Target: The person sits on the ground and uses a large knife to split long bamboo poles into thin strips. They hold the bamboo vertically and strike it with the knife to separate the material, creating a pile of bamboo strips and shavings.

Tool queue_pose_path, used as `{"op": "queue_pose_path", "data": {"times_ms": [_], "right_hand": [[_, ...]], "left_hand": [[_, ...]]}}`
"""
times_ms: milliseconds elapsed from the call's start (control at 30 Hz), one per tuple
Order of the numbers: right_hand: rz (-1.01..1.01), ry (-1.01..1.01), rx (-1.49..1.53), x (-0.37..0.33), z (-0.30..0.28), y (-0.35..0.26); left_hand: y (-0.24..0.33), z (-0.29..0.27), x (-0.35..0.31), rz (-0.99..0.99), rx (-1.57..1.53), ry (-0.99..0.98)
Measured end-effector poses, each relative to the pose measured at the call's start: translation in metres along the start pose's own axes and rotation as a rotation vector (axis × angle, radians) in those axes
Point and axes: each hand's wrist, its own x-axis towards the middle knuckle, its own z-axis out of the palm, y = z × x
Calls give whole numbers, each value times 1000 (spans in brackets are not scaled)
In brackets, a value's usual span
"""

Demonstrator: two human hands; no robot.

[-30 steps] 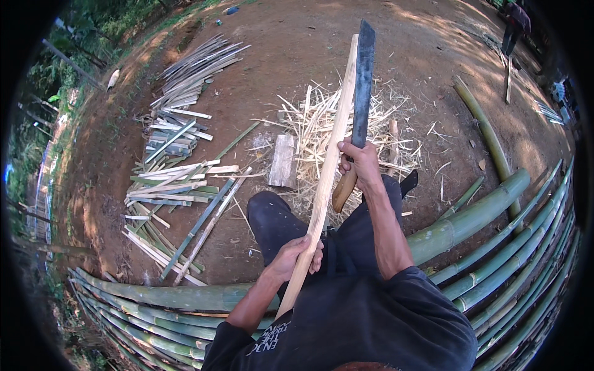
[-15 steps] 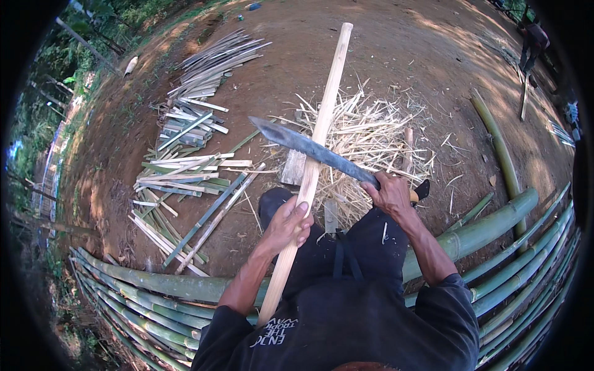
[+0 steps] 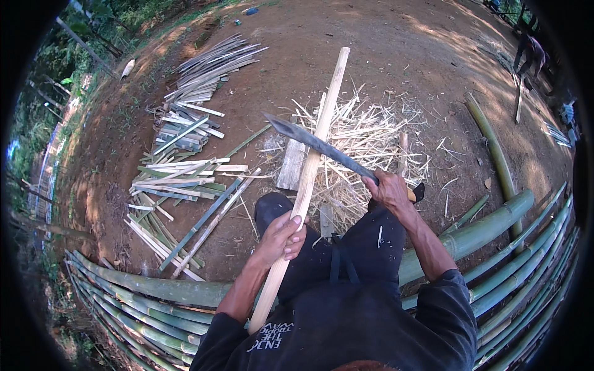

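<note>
My left hand (image 3: 282, 238) is wrapped round the lower part of a long, pale stick (image 3: 312, 154) of stripped wood or bamboo. Its near end lies by my shirt and its far end points away from me. My right hand (image 3: 392, 190) is closed on the handle of a machete (image 3: 328, 148), whose dark blade crosses the stick a little beyond its middle. The orange and black handle end sticks out behind my fingers. Beneath both, a wooden block (image 3: 291, 166) rests on the ground among a heap of pale shavings (image 3: 365, 148).
Split bamboo strips (image 3: 179, 173) lie in piles at the left. Thick green bamboo poles (image 3: 470, 235) run behind and beside me on both sides. Another pole (image 3: 495, 148) lies on the ground at right. A person (image 3: 529, 55) bends over at the far right.
The stick has come back towards me, its far end now lower in view. My left hand has moved nearer my body, while the machete still lies across the stick.
</note>
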Motion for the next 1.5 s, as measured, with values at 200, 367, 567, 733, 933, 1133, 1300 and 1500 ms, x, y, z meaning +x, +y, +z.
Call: {"op": "queue_pose_path", "data": {"times_ms": [200, 367, 567, 733, 933, 1133, 1300, 1500], "right_hand": [[-193, 11, -70, -11, 1, -4], [211, 81, -86, 40, -19, 42], [-39, 32, -169, 16, -22, 43], [452, 176, -147, 72, -56, 96], [241, 112, -125, 26, -49, 41], [-357, -71, -131, -16, -24, 3], [-193, 46, -316, 48, -38, 50], [327, 274, -229, 104, -57, 86]], "left_hand": [[-4, -2, -4, -20, 9, -4], [-12, -5, -29, -78, 15, -54], [-20, -5, -40, -94, 10, -80], [-28, -7, -61, -135, 51, -78], [-22, -11, -33, -23, 194, -5], [-5, -8, -24, 15, 260, 0], [-12, -16, -43, 32, 253, 17], [-33, -25, -63, 16, 207, 22]]}}
